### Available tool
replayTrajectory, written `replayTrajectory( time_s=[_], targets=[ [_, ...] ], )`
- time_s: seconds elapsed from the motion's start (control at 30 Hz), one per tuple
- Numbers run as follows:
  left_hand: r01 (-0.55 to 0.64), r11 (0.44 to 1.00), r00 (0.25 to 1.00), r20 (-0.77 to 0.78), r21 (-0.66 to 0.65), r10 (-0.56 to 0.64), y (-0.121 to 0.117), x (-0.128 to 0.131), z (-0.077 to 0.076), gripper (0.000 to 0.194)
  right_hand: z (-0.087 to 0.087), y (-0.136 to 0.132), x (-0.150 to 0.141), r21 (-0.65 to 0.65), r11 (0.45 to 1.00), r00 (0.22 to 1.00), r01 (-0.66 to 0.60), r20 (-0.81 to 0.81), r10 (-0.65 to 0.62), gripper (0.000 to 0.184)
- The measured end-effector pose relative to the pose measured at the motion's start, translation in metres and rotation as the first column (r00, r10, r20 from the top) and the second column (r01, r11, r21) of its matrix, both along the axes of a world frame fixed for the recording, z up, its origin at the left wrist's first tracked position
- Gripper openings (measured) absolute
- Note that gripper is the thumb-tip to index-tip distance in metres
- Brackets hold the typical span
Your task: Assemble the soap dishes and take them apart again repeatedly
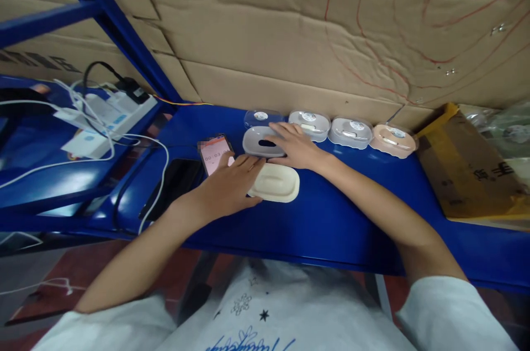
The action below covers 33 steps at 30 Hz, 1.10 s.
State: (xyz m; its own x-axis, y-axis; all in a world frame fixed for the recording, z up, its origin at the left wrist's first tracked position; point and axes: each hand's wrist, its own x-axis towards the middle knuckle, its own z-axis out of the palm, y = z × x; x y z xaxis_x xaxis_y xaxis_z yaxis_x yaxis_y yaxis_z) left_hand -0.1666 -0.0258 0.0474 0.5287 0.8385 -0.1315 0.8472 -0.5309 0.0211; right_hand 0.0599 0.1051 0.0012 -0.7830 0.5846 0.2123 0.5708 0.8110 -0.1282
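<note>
My left hand [227, 185] holds the left end of a cream oval dish [277, 182], with the thumb at its near edge and the fingers over its far edge. The dish has a raised oval in its middle. Just beyond it, my right hand [296, 147] grips the right end of a grey oval piece [253, 142] that has a dark opening in its centre. A clear lid [265, 117] with a round sticker sits behind the grey piece. Left of both pieces lies a phone [213, 155] showing a timer, its lower part hidden by my left hand.
Several lidded oval boxes, including a white one [311, 126], a grey one [350, 134] and a peach one [394, 141], line the back of the blue table [331, 224]. A cardboard box [467, 169] stands right. Power strips [111, 119], cables and a dark device [176, 185] lie left.
</note>
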Motion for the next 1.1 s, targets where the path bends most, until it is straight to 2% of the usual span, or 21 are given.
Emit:
replayTrajectory(
  time_s=[0.1, 0.23, 0.33, 0.5, 0.6, 0.7, 0.77, 0.93, 1.1],
  targets=[
    [-0.014, 0.998, 0.999, 0.036, 0.059, 0.012, -0.005, -0.007, -0.005, 0.071, 0.001, 0.007, -0.022, -0.024, 1.0, 0.999, -0.009, 0.032, 0.009, 0.064],
    [0.104, 0.987, 0.988, 0.101, 0.121, -0.117, -0.012, -0.001, -0.009, 0.056, 0.004, 0.006, -0.024, -0.088, 0.996, 0.999, -0.02, 0.026, 0.023, 0.069],
    [0.159, 0.978, 0.973, 0.148, 0.136, -0.179, -0.01, 0.006, -0.014, 0.044, 0.013, 0.006, -0.001, -0.138, 0.99, 0.999, 0.009, -0.038, -0.014, 0.071],
    [0.123, 0.979, 0.973, 0.173, 0.161, -0.151, 0.002, 0.006, -0.023, 0.043, 0.029, 0.024, 0.055, -0.121, 0.974, 0.975, 0.192, -0.087, -0.203, 0.07],
    [0.127, 0.981, 0.971, 0.185, 0.15, -0.154, 0.005, 0.003, -0.025, 0.043, 0.03, 0.038, 0.077, -0.14, 0.948, 0.954, 0.287, -0.047, -0.296, 0.081],
    [0.123, 0.984, 0.97, 0.193, 0.127, -0.146, 0.004, -0.001, -0.026, 0.043, 0.028, 0.044, 0.083, -0.165, 0.926, 0.94, 0.338, 0.012, -0.341, 0.087],
    [0.116, 0.987, 0.972, 0.193, 0.115, -0.136, 0.002, -0.004, -0.027, 0.043, 0.028, 0.042, 0.081, -0.149, 0.93, 0.941, 0.336, 0.012, -0.338, 0.083],
    [0.072, 0.992, 0.979, 0.181, 0.101, -0.09, -0.001, -0.012, -0.028, 0.044, 0.037, 0.025, 0.069, -0.062, 0.973, 0.972, 0.222, -0.061, -0.226, 0.069],
    [0.035, 0.994, 0.985, 0.166, 0.102, -0.051, -0.005, -0.015, -0.025, 0.043, 0.036, 0.025, 0.068, -0.078, 0.968, 0.97, 0.239, -0.024, -0.242, 0.074]
  ],
)
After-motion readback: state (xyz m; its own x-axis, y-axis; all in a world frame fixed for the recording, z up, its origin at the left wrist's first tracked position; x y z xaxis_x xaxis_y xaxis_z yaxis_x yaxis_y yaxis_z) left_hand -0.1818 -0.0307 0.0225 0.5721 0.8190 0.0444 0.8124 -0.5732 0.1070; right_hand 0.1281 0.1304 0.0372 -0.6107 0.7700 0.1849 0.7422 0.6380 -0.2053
